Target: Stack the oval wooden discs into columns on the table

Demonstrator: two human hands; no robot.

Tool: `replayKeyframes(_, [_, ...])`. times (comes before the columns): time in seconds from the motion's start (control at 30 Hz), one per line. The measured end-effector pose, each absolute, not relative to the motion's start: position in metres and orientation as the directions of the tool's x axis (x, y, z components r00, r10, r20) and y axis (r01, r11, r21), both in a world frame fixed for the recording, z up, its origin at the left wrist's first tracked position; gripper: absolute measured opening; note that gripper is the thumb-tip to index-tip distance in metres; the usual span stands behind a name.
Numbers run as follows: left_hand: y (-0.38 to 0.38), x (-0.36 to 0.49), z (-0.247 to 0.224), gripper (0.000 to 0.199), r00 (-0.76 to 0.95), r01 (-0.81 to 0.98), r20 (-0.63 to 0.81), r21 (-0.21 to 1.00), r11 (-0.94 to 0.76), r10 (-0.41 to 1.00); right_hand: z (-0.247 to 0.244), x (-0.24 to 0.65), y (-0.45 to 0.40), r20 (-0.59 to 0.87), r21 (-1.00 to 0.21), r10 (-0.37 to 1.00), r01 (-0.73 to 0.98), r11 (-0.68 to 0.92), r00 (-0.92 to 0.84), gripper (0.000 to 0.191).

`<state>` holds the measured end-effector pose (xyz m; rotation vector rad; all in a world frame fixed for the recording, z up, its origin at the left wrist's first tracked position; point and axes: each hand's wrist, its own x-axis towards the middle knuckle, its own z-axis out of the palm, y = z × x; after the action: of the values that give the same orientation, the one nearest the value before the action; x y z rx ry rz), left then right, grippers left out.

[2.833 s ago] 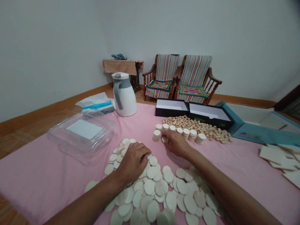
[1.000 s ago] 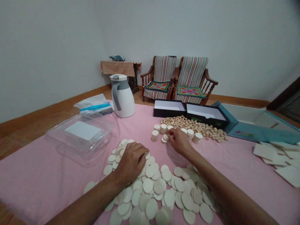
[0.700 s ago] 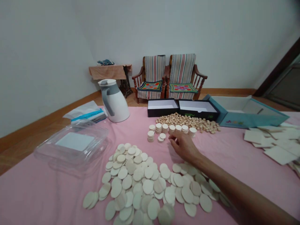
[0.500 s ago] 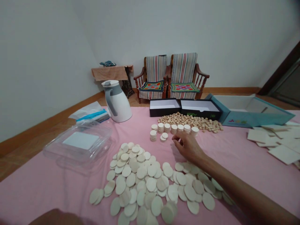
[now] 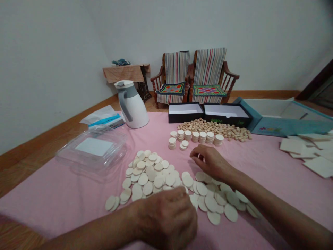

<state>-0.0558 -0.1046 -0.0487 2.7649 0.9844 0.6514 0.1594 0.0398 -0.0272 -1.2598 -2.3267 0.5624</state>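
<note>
My left hand is over the near side of a heap of pale round wooden discs. Its fingers are curled down and closed; whatever they grip is hidden beneath the hand. My right hand hovers near a row of short stacks of small discs. Its fingers are loosely bent, with thumb and forefinger apart and nothing visible between them. Left of its fingertips lie a few small discs, overlapping, beside another short stack. More large discs spread below my right forearm.
Small wooden beads are heaped before two black box trays. A blue box and square wooden pieces are at right. A clear plastic container, a tissue pack and a white jug occupy the left.
My left hand has come in from the lower left edge and now covers part of the disc heap. The right hand stays near the small stacks; the view has shifted slightly.
</note>
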Motion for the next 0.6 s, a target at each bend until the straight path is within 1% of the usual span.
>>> replayKeyframes(0.07, [-0.062, -0.056, -0.021, 0.012, 0.715, 0.528, 0.428, 0.188, -0.828, 0.553, -0.026, 0.157, 0.032, 0.106, -0.569, 0.796, 0.621, 0.540, -0.595, 0.018])
replayKeyframes(0.1, [-0.045, -0.057, -0.011, 0.011, 0.684, 0.545, 0.483, 0.159, -0.823, 0.546, -0.025, 0.155, 0.028, 0.084, -0.582, 0.765, 0.592, 0.558, -0.638, 0.020])
replayKeyframes(0.2, [-0.019, -0.061, 0.002, 0.012, 0.489, 0.628, 0.580, 0.285, -0.724, 0.652, -0.023, 0.153, 0.016, 0.061, -0.590, 0.698, 0.538, 0.602, -0.714, 0.033])
replayKeyframes(0.27, [-0.015, -0.064, -0.004, 0.016, 0.386, 0.655, 0.578, 0.378, -0.654, 0.720, -0.020, 0.152, 0.010, 0.032, -0.582, 0.679, 0.538, 0.609, -0.733, 0.038])
replayKeyframes(0.37, [-0.011, -0.067, -0.018, 0.021, 0.280, 0.692, 0.530, 0.466, -0.551, 0.800, -0.015, 0.150, 0.003, -0.003, -0.560, 0.670, 0.557, 0.614, -0.742, 0.036])
replayKeyframes(0.47, [-0.005, -0.070, -0.028, 0.021, 0.239, 0.712, 0.494, 0.497, -0.497, 0.836, -0.012, 0.148, -0.003, -0.021, -0.540, 0.661, 0.566, 0.624, -0.750, 0.032])
replayKeyframes(0.6, [0.000, -0.071, -0.034, 0.020, 0.243, 0.722, 0.463, 0.500, -0.478, 0.852, -0.011, 0.146, -0.006, -0.026, -0.533, 0.679, 0.584, 0.612, -0.734, 0.027])
